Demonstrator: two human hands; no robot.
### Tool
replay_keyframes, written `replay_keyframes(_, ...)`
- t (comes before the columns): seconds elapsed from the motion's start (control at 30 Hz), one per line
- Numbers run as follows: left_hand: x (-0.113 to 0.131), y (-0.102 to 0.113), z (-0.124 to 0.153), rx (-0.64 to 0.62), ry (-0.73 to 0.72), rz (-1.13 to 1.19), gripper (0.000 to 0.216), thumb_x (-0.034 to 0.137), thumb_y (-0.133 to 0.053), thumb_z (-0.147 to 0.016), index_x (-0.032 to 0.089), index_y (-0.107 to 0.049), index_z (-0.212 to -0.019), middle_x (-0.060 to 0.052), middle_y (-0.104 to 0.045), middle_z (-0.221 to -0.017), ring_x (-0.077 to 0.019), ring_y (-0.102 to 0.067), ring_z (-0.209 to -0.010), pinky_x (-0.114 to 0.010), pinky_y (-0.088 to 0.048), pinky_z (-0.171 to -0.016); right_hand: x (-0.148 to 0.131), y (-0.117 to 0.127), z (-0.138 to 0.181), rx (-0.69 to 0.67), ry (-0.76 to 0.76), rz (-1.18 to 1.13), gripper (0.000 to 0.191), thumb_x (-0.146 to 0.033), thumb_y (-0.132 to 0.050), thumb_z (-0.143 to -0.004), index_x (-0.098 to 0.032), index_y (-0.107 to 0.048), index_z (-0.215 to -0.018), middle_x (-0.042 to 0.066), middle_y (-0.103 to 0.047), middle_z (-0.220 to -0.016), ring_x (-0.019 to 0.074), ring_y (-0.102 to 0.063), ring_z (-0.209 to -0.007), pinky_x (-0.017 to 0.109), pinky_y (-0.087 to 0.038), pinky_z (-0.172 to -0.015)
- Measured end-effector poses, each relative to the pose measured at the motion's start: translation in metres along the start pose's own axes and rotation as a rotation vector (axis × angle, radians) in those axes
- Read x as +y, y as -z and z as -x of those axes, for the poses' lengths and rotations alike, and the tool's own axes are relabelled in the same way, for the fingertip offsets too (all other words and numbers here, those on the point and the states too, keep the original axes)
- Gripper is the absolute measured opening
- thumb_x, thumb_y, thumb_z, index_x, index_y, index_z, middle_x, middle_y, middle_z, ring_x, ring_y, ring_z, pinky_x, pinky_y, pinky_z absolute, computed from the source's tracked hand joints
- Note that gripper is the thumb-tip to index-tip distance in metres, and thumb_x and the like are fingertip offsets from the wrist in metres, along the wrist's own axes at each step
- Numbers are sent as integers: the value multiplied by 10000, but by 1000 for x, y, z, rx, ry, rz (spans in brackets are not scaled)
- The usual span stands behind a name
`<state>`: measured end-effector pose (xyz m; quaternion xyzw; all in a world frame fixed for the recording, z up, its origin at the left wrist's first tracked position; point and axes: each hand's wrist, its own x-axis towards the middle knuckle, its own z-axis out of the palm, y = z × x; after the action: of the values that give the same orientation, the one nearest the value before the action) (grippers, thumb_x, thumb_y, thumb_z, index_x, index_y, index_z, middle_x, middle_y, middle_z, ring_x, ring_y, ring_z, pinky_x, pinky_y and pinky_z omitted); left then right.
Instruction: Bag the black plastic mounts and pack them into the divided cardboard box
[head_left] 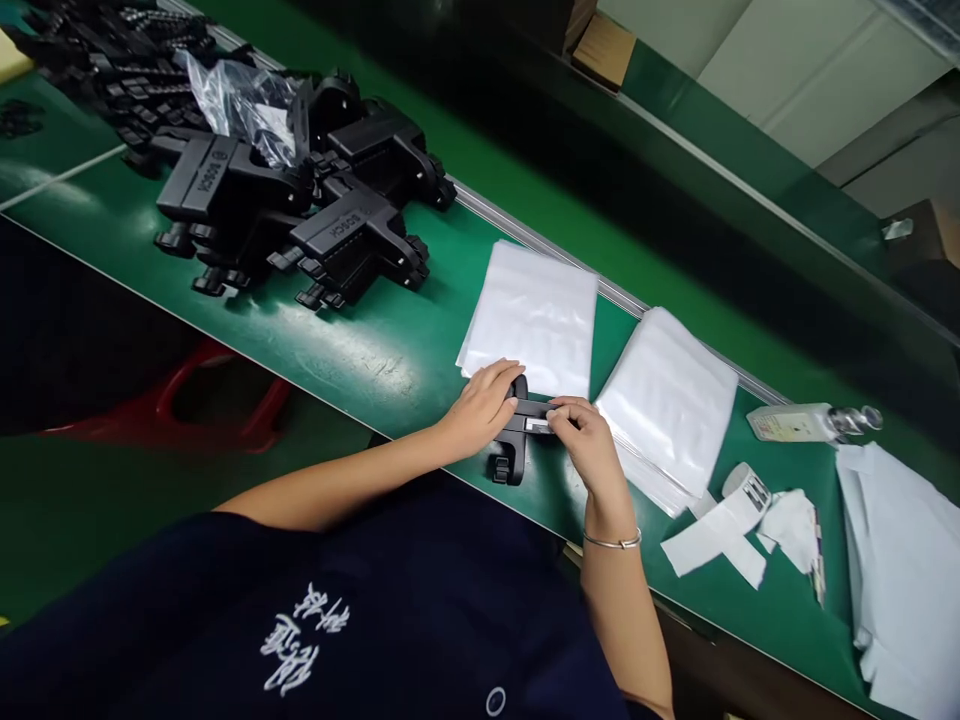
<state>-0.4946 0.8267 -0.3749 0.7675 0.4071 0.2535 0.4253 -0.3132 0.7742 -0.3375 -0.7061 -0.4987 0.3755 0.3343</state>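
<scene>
On the near edge of the green table lies a black plastic clamp bracket, with a knob at its lower end. My left hand is closed over its left side, fingers laid across the top. A small white label rests along the bracket's arm. My right hand pinches at the right end of that arm, thumb and fingertips at the label's edge. Those fingers partly hide the arm's end. A stack of clear plastic bags lies just beyond the bracket, and a second bag stack is right of my right hand.
Several black brackets marked BOSCH are piled at the left, beside a crumpled clear bag. Rightward are a label roll, a pump bottle and white sheets. A red stool stands below the table.
</scene>
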Motion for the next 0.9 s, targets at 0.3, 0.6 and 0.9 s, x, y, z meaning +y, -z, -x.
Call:
replay_keyframes(0.3, 2, 2, 2, -19, -18, -92, 455, 237, -313, -942, 155, -381, -1384, -150, -401, -1464, -271, -305, -1414, -496, -273, -1174, -7, -4, 3, -3, -44, 40, 241, -384, -609, -747, -216, -607, -574, 61, -660, -978, 254, -564, -1029, 432, -311, -1004)
replay_keyframes(0.6, 1, 1, 1, -4, -38, -116, 445, 232, -318, -944, 145, -389, -1374, -157, -420, -1446, -276, -329, -1400, -505, -300, -1160, -8, -5, 3, -3, -26, 78, 231, -361, -605, -764, -218, -603, -583, 61, -664, -971, 250, -571, -1011, 434, -334, -997)
replay_keyframes(0.9, -5, 9, 5, 147, -329, -178, 390, 241, -392, -942, 133, -491, -1303, -159, -547, -1340, -253, -478, -1286, -436, -419, -1056, -9, -10, 2, 26, 17, 177, 220, -345, -585, -774, -220, -585, -592, 63, -672, -947, 248, -580, -976, 441, -372, -970)
